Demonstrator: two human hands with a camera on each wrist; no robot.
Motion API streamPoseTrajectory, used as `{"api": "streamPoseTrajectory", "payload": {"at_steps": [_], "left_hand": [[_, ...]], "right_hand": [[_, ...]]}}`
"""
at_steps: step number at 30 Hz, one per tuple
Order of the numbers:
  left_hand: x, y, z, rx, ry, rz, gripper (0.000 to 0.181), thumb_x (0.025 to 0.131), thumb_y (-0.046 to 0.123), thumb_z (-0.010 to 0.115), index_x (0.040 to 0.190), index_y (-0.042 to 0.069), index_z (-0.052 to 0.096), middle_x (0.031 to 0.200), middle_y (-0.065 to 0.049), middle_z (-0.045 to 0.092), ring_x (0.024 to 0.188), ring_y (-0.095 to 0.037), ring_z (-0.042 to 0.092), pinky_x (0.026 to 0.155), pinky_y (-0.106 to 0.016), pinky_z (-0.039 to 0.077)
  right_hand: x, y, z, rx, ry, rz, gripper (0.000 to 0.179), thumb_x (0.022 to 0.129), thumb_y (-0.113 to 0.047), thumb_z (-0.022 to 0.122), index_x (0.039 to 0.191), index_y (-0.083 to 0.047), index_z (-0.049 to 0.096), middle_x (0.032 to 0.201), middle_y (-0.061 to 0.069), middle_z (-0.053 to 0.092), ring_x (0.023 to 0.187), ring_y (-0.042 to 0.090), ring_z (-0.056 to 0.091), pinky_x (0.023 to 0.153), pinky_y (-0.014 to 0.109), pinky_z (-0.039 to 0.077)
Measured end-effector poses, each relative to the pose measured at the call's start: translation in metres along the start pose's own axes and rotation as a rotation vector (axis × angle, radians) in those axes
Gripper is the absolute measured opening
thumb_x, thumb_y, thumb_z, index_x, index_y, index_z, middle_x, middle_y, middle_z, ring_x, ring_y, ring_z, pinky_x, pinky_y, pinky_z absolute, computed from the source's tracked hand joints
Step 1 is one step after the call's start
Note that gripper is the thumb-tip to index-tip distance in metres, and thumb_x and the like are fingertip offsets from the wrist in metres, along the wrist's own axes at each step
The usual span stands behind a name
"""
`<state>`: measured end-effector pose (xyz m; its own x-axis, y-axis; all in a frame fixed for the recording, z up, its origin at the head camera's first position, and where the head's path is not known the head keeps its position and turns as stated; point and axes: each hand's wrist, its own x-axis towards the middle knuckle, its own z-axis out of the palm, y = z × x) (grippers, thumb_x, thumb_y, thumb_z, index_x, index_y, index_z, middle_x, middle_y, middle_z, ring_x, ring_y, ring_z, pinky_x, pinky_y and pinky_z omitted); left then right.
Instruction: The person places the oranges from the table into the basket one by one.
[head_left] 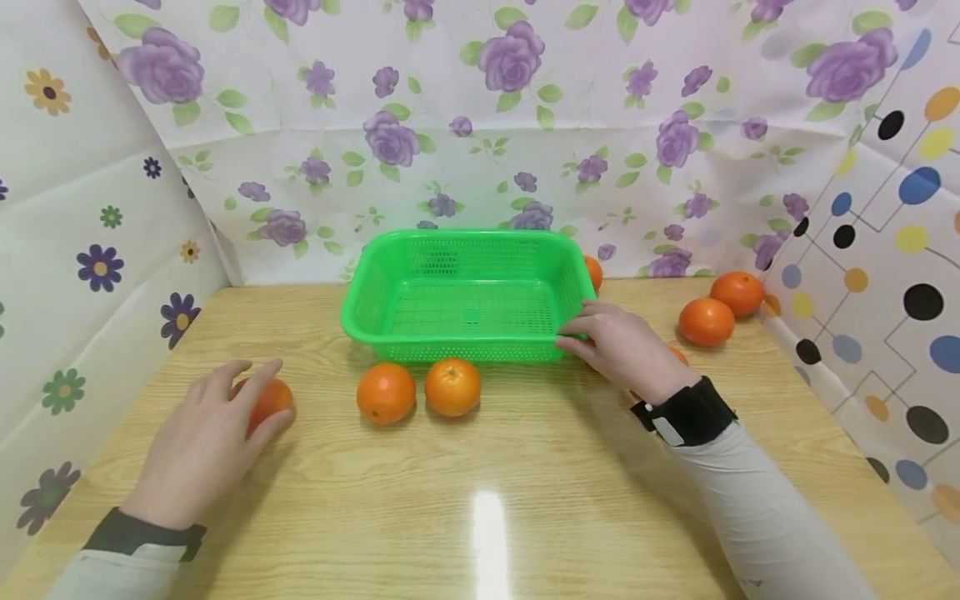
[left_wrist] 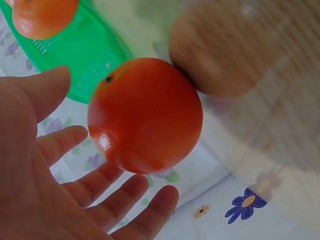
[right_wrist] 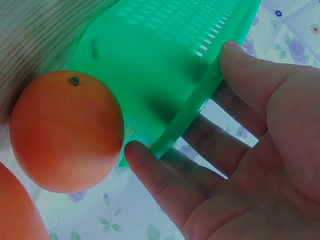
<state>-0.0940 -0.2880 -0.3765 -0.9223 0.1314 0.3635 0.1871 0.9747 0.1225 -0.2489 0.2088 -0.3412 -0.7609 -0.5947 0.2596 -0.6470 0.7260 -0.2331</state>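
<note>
In the head view my left hand (head_left: 206, 433) is over an orange (head_left: 272, 403) at the left of the table. The left wrist view shows its fingers spread loosely beside that orange (left_wrist: 146, 116), with the thumb apart from it. My right hand (head_left: 618, 346) holds the front right corner of a green plastic basket (head_left: 468, 343) by its rim. From the right wrist, the thumb lies at the rim (right_wrist: 187, 117) and some fingers pass behind it. No fruit lies in the basket. Another orange (right_wrist: 67, 131) sits beside the basket near the right fingertips.
Two oranges, one left (head_left: 386, 392) and one right (head_left: 452, 387), stand before the basket. Two more, a nearer one (head_left: 707, 322) and a farther one (head_left: 738, 293), are at the right. Another orange (head_left: 594, 272) peeks out behind the basket. A flowered cloth (head_left: 465, 175) borders the wooden table (head_left: 390, 508).
</note>
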Motion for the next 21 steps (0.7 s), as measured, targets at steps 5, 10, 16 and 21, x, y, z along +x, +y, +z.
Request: {"api": "streamPoseTrajectory", "payload": {"at_steps": [5,10,16,21], "left_hand": [[0.000,-0.001,0.006,0.000,-0.022,0.001,0.072,0.098,0.032,0.086,0.159,0.010,0.054,0.148,-0.037,0.050,0.125,-0.062,0.053,0.089,-0.081,0.051],[0.000,0.000,0.009,-0.004,-0.003,0.020,0.072,0.095,0.029,0.089,0.157,0.009,0.056,0.145,-0.036,0.052,0.123,-0.062,0.055,0.088,-0.080,0.052],[0.000,0.000,0.011,-0.002,0.015,0.027,0.072,0.093,0.025,0.091,0.154,0.009,0.058,0.146,-0.037,0.051,0.123,-0.062,0.055,0.085,-0.081,0.053],[-0.002,-0.002,0.013,-0.007,0.020,0.036,0.069,0.090,0.020,0.093,0.150,0.008,0.061,0.144,-0.037,0.051,0.125,-0.061,0.054,0.085,-0.081,0.053]], "right_hand": [[0.000,0.001,0.001,0.000,0.009,-0.014,0.016,0.106,-0.022,0.078,0.113,-0.011,0.086,0.104,0.002,0.075,0.099,0.024,0.067,0.087,0.040,0.059],[0.001,0.001,0.002,0.002,0.010,-0.013,0.015,0.106,-0.021,0.079,0.113,-0.010,0.086,0.103,0.002,0.074,0.097,0.023,0.066,0.086,0.040,0.059],[0.000,0.002,0.002,0.007,0.012,-0.008,0.016,0.106,-0.021,0.079,0.113,-0.010,0.086,0.105,0.003,0.075,0.099,0.023,0.066,0.087,0.041,0.059],[0.000,0.002,0.003,0.006,0.013,-0.004,0.016,0.106,-0.022,0.078,0.113,-0.010,0.086,0.105,0.003,0.074,0.100,0.023,0.066,0.088,0.042,0.060]]}}
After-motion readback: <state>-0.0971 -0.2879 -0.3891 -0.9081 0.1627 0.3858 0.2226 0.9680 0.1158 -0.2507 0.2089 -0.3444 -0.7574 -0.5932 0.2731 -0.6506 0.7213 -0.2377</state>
